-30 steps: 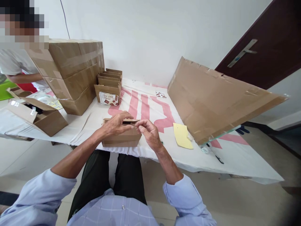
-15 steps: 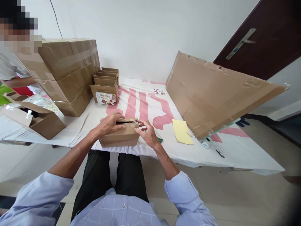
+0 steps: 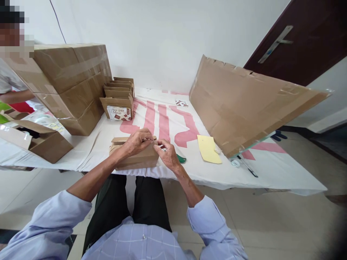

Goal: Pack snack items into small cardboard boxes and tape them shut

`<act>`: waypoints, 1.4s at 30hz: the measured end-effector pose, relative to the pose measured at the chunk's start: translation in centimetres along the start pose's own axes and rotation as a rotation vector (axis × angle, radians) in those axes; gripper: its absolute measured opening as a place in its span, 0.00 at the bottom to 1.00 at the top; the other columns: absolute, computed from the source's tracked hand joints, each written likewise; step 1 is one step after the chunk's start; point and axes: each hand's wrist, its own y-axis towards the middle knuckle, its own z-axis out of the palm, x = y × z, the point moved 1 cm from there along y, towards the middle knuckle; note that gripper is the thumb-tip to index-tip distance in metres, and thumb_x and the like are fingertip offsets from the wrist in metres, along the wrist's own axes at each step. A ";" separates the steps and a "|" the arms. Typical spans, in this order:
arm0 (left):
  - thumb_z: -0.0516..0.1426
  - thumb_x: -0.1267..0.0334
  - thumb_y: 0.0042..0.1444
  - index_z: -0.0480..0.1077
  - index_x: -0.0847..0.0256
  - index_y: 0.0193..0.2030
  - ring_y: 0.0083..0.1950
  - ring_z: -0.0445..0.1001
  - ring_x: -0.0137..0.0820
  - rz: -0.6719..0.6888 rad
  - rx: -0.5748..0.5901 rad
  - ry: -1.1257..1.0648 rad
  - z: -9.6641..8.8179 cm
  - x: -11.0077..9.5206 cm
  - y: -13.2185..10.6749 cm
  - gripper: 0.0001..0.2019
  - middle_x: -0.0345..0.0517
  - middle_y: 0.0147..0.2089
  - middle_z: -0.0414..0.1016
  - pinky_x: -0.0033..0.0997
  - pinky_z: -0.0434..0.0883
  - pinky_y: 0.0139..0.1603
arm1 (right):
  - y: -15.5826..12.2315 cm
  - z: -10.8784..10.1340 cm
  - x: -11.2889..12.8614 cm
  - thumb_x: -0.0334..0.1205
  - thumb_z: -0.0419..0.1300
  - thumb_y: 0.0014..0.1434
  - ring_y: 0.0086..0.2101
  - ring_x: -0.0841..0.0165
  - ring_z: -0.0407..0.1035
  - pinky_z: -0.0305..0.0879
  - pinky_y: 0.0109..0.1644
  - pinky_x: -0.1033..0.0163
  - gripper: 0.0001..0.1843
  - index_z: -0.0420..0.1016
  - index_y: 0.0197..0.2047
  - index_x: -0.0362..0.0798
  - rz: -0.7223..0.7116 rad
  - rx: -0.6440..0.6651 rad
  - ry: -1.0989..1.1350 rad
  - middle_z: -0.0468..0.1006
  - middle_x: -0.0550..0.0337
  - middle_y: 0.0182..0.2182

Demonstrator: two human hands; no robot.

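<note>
Small carton: resting on the worktop at the front edge, directly before the person, base down.
Carton's long axis: left to right, close to parallel with the cloth-covered edge; one long side faces the person, one short end points right (partly masked by the right hand).
Carton's top: facing up, mostly behind the left hand and forearm; a strip of brown board shows along the rear at the left.
Left hand: reaching over the carton, fingertips gathered at the top right corner; whether the grip holds anything there, I cannot tell.
Right hand: at the carton's right end, bent fingers just beside the left fingertips; its grip is likewise too small to read.
Green curved object: just right of the right hand.
Yellow sheet: farther right, flat, near the foot of a large leaning cardboard panel.
Tape roll: beside a thin black tool.
"Su per Meal" label: on the nearest in a row of upright cartons, beside stacked taped boxes.
Co-worker's arm: far left, beyond the stack.
</note>
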 end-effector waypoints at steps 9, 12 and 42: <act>0.75 0.41 0.46 0.78 0.62 0.33 0.30 0.69 0.28 -0.429 -0.147 -0.469 -2.4 1.3 0.7 0.25 0.41 0.29 0.74 0.30 0.66 0.35 | 1.5 1.4 -0.5 0.49 0.61 0.64 0.36 0.62 0.73 0.69 0.42 0.58 0.13 0.81 0.35 0.51 0.065 -0.050 -0.032 0.82 0.59 0.32; 0.76 0.41 0.43 0.78 0.62 0.31 0.27 0.65 0.26 -0.516 -0.087 -0.426 -2.9 1.8 1.3 0.25 0.40 0.26 0.71 0.28 0.61 0.31 | 1.5 1.7 -0.6 0.49 0.61 0.63 0.35 0.63 0.72 0.68 0.41 0.58 0.12 0.83 0.37 0.51 0.099 -0.086 -0.025 0.82 0.60 0.31; 0.72 0.53 0.41 0.82 0.63 0.26 0.25 0.67 0.27 -0.578 0.103 -0.278 -0.1 4.2 4.0 0.14 0.40 0.23 0.74 0.27 0.60 0.27 | 1.7 3.3 -1.9 0.51 0.61 0.64 0.29 0.67 0.64 0.66 0.38 0.60 0.12 0.78 0.40 0.52 0.091 -0.219 0.094 0.82 0.60 0.33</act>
